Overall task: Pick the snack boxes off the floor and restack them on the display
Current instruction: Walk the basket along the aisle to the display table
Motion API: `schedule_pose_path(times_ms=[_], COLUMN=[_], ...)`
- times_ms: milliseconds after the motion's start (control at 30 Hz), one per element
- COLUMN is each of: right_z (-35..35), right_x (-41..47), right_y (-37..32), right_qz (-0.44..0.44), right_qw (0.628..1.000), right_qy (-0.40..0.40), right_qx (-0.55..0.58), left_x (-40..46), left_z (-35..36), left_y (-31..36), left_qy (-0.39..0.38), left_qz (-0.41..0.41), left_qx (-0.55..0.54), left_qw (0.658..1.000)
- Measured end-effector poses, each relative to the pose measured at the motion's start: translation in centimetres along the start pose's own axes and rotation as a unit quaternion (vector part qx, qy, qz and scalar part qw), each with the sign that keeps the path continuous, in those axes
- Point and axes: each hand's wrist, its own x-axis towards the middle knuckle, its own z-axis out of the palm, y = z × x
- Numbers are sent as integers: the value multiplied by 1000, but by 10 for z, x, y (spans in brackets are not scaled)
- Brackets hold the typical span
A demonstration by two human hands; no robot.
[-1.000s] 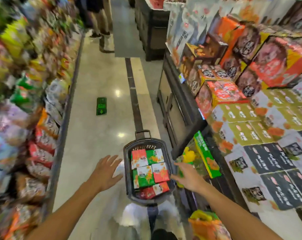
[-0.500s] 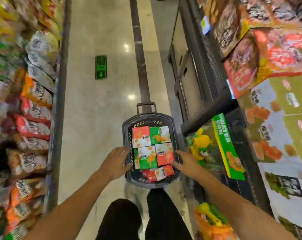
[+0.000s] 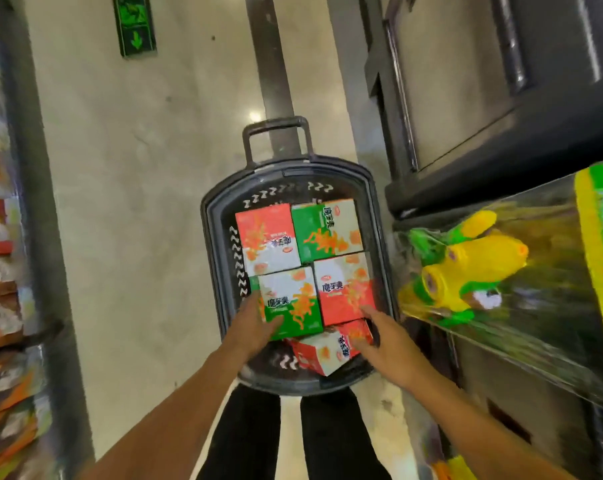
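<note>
A dark plastic shopping basket sits on the pale aisle floor, holding five snack boxes. Beyond the fingertips lie a red-and-white box and a green-and-white box. The left hand grips the near green box, thumb curled over its top. The right hand rests straight fingers on a red box, above a tilted box. Best to lift one box squarely with both hands. The boxes carry Chinese lettering, too blurred to read.
</note>
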Motion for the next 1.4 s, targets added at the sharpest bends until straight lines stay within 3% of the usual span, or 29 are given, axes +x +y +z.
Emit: schedule_pose_path(times_ms=[167, 433, 600, 733, 933, 1100, 1233, 1400], right_z=[24, 18, 13, 13, 17, 3, -22, -57], right_x=[18, 30, 42, 49, 52, 66, 94, 148], right_y=[21, 40, 49, 45, 37, 12, -20, -61], right_qz=[0, 9, 1, 9, -6, -32, -95, -195], right_qw=[999, 995, 996, 992, 989, 990, 991, 973], right_qy=[14, 3, 0, 1, 10, 24, 62, 93], right_qx=[42, 104, 92, 124, 151, 133, 71, -78], left_x=[59, 95, 60, 59, 40, 17, -3, -26], left_z=[33, 73, 53, 46, 42, 33, 8, -27], left_y=[-38, -62, -8, -11, -18, 0, 6, 9], left_qy=[-10, -5, 21, -42, -40, 81, 120, 153], left_qz=[-142, -164, -192, -213, -181, -156, -108, -60], left_qx=[-178, -337, -330, -347, -351, -289, -188, -147], left_qw=[974, 927, 924, 912, 918, 941, 969, 975])
